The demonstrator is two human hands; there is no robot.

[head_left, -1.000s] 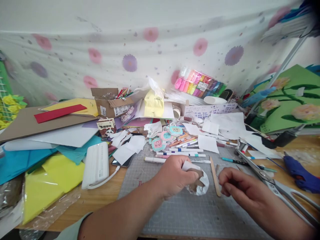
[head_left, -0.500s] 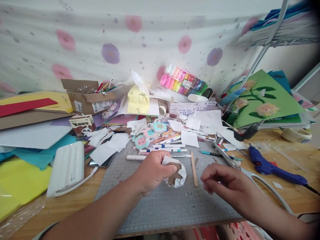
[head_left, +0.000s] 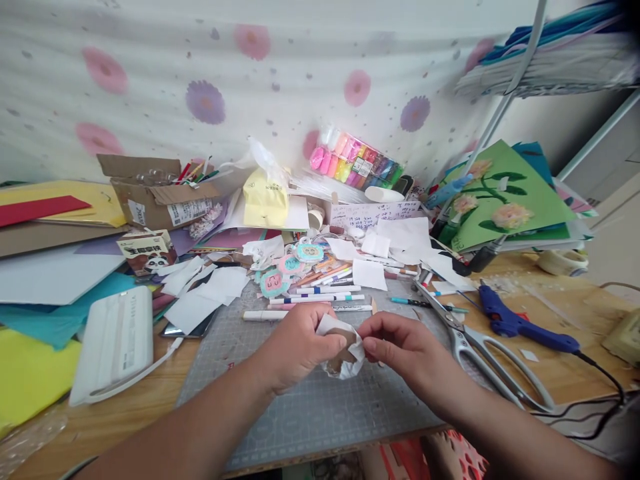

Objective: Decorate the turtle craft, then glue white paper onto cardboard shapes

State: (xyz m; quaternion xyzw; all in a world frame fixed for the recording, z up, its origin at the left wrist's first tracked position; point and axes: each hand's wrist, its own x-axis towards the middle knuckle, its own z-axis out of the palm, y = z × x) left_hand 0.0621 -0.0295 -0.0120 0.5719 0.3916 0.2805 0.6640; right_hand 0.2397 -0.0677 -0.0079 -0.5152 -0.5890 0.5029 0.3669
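Observation:
My left hand (head_left: 305,343) grips a small round piece of brown cardboard (head_left: 341,357) with white paper folded over its rim, thumb on the cardboard face. At the paper's right edge, my right hand (head_left: 405,343) has its thumb and forefinger pinched together, touching the white paper (head_left: 356,357). A wooden craft stick lies mostly hidden behind the right hand. Both hands are above the grey cutting mat (head_left: 280,427). Just beyond them lie several white markers (head_left: 320,299).
Large scissors (head_left: 480,353) and a blue glue gun (head_left: 525,327) lie at the right. A white power bank (head_left: 117,340) with a cable is at the left. Paper scraps (head_left: 370,273), flower-edged cutouts (head_left: 290,265) and a cardboard box (head_left: 150,193) fill the back.
My right hand has moved left to the paper-edged cardboard and now pinches its right edge, covering the craft stick. My left hand keeps its hold. The view has turned slightly right.

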